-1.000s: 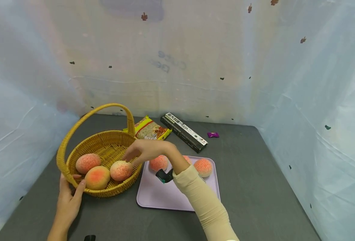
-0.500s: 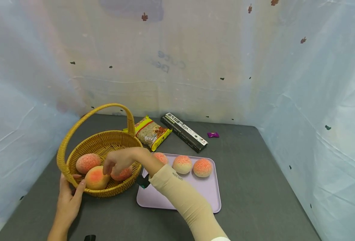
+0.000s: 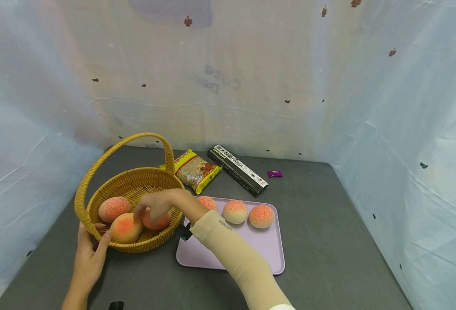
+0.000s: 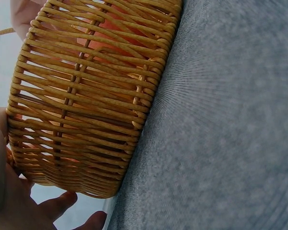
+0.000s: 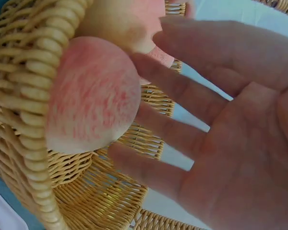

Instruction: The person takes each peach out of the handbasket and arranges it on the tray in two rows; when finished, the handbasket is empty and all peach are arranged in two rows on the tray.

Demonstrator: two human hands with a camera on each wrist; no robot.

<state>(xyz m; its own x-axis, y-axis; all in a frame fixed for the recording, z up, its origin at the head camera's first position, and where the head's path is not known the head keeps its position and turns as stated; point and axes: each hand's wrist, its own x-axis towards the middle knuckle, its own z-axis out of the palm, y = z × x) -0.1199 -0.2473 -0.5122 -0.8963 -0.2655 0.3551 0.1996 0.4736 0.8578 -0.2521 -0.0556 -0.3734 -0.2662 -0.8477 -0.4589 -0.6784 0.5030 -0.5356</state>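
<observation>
Left hand [image 3: 90,255] grips the basket [image 3: 135,175]; inside, right hand [image 3: 159,203], fingers [image 5: 170,129] apart, is at a speckled peach [image 5: 93,96] I judge light, best cupped sidelong.

Golden round wicker basket [image 3: 119,183]: ribbed weave
Yellow round peach [image 3: 126,229]: orange-red blush
Lilac rectangular tray [image 3: 202,256]: plain
Rightmost round tray peach [image 3: 261,216]: coral speckles, cream underside
Long black carton [image 3: 237,170]: white lettered strip
Cream fabric sleeve [image 3: 235,256]: dark lettering

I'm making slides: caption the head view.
Left hand grips a yellow wicker basket holding three round pinkish fruits; right hand reaches inside; a rectangular lilac tray bears three more.
</observation>
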